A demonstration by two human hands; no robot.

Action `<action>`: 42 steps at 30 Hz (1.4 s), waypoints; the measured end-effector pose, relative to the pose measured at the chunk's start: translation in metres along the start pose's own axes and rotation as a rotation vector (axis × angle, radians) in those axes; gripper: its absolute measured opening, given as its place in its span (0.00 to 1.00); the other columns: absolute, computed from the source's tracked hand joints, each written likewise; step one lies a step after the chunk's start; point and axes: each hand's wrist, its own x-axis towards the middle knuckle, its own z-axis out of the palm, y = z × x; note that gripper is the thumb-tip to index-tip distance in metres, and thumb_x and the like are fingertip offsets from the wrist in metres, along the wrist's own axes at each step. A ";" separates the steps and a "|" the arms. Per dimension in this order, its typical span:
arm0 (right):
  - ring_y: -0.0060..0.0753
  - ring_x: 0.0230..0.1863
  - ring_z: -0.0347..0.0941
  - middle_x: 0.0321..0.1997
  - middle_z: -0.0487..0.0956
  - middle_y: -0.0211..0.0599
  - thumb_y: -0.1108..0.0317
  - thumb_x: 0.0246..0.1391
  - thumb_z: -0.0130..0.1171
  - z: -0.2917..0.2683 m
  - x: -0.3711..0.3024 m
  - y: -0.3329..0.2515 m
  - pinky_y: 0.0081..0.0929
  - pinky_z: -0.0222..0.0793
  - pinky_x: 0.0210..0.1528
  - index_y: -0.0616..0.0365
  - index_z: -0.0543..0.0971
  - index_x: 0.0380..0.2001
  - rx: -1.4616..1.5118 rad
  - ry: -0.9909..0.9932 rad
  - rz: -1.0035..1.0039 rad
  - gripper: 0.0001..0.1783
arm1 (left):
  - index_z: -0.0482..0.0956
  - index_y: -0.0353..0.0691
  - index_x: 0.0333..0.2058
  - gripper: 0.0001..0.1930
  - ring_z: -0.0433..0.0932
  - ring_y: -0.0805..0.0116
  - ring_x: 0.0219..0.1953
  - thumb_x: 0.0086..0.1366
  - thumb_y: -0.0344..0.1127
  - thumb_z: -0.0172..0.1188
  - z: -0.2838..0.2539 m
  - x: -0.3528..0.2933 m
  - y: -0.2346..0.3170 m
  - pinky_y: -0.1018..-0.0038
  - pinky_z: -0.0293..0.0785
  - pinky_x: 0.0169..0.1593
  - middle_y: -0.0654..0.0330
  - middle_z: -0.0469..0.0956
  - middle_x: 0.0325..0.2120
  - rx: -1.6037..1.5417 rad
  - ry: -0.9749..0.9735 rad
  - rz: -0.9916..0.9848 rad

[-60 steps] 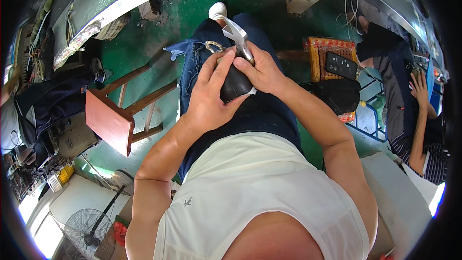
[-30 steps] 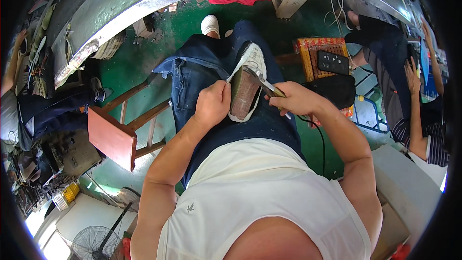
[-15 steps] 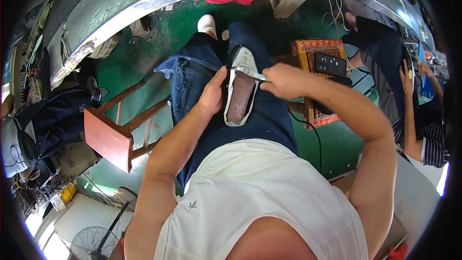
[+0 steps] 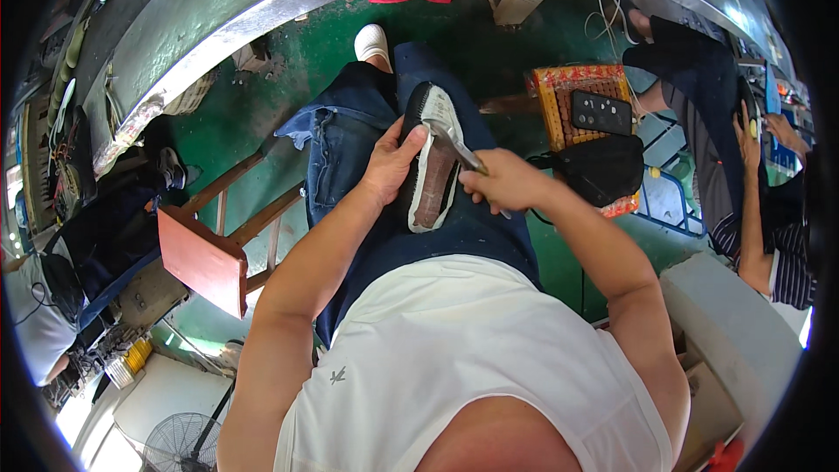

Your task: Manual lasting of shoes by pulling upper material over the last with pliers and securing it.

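A dark shoe upper lies bottom up across my thighs, its toe pointing away from me. Whitish folded edges frame a brown insole. My left hand grips the shoe's left side, thumb pressed on the edge near the toe end. In my right hand are metal pincers, closed in by the fingers. Their curved head rests on the front part of the shoe bottom, close to my left thumb. Where exactly the jaws bite cannot be made out.
To the right, a beaded seat carries a black device and a black pouch. A wooden stool stands left. A metal-edged bench curves ahead. Another person's arm shows far right; a fan stands lower left.
My right hand has dropped slightly and its elbow has drawn in, so the pincers now slant instead of lying nearly level. My left thumb has moved further onto the shoe's edge.
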 end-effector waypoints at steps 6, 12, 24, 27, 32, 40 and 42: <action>0.27 0.31 0.81 0.35 0.81 0.37 0.54 0.68 0.56 0.005 0.020 0.056 0.20 0.77 0.23 0.62 0.76 0.40 0.681 -0.225 0.011 0.18 | 0.70 0.34 0.61 0.32 0.78 0.65 0.52 0.65 0.44 0.68 0.010 0.005 0.017 0.68 0.74 0.57 0.55 0.79 0.51 0.105 -0.007 -0.111; 0.32 0.35 0.83 0.37 0.82 0.39 0.53 0.67 0.55 -0.057 -0.005 0.046 0.26 0.79 0.24 0.66 0.76 0.46 0.294 -0.168 0.135 0.23 | 0.72 0.25 0.56 0.34 0.80 0.59 0.50 0.57 0.43 0.67 0.021 0.022 0.014 0.68 0.75 0.54 0.47 0.80 0.48 0.404 0.179 -0.085; 0.54 0.30 0.80 0.27 0.81 0.52 0.50 0.71 0.44 -0.037 0.012 -0.013 0.44 0.74 0.37 0.68 0.77 0.33 -0.364 0.297 -0.404 0.28 | 0.69 0.26 0.57 0.34 0.80 0.58 0.49 0.57 0.42 0.68 0.027 0.017 0.026 0.67 0.76 0.53 0.45 0.79 0.49 0.565 0.140 -0.155; 0.47 0.27 0.80 0.26 0.81 0.48 0.50 0.70 0.47 -0.043 0.016 -0.009 0.42 0.74 0.35 0.67 0.77 0.33 -0.280 0.208 -0.085 0.27 | 0.67 0.26 0.59 0.35 0.80 0.59 0.50 0.59 0.40 0.69 0.016 0.019 0.026 0.65 0.77 0.53 0.46 0.78 0.50 0.495 0.084 -0.176; 0.48 0.29 0.81 0.28 0.82 0.50 0.52 0.68 0.52 -0.036 -0.033 -0.015 0.41 0.76 0.37 0.67 0.77 0.34 -0.299 -0.061 0.153 0.24 | 0.62 0.27 0.62 0.37 0.79 0.56 0.53 0.60 0.37 0.71 0.014 0.015 0.044 0.58 0.77 0.56 0.47 0.76 0.53 0.205 -0.056 -0.282; 0.63 0.39 0.78 0.35 0.81 0.58 0.52 0.67 0.53 -0.006 -0.034 0.010 0.54 0.72 0.43 0.65 0.75 0.36 -0.784 0.119 -0.347 0.22 | 0.63 0.28 0.62 0.37 0.79 0.57 0.53 0.60 0.36 0.71 0.013 0.020 0.033 0.58 0.77 0.55 0.48 0.77 0.52 0.156 -0.049 -0.290; 0.64 0.38 0.77 0.34 0.81 0.58 0.52 0.68 0.52 -0.003 -0.044 0.020 0.55 0.72 0.42 0.64 0.75 0.34 -0.760 0.197 -0.349 0.22 | 0.66 0.25 0.59 0.35 0.81 0.56 0.50 0.59 0.37 0.71 0.013 0.018 0.026 0.64 0.78 0.54 0.47 0.80 0.48 0.228 0.014 -0.185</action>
